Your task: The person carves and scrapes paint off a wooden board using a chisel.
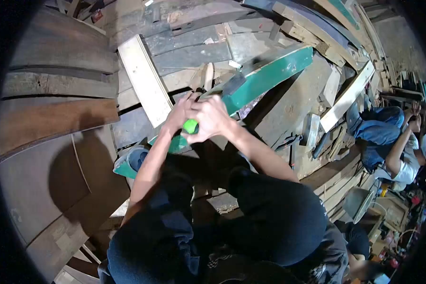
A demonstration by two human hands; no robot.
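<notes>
A tool with a bright green handle end points up toward me; its working part is hidden, so I cannot tell its kind. My right hand is closed around the handle. Right beside it, my left hand is closed too, its fingers curled forward against the right, and what lies inside them is hidden. Both hands are over a long green-painted plank, which slants from upper right to lower left between my legs. A dark patch or block lies on the plank just past my right hand.
A pale board lies to the left of my hands. Another light board leans at the right, near loose timber and offcuts. Brown planks cover the left side. A seated person is at the far right, near a metal basin.
</notes>
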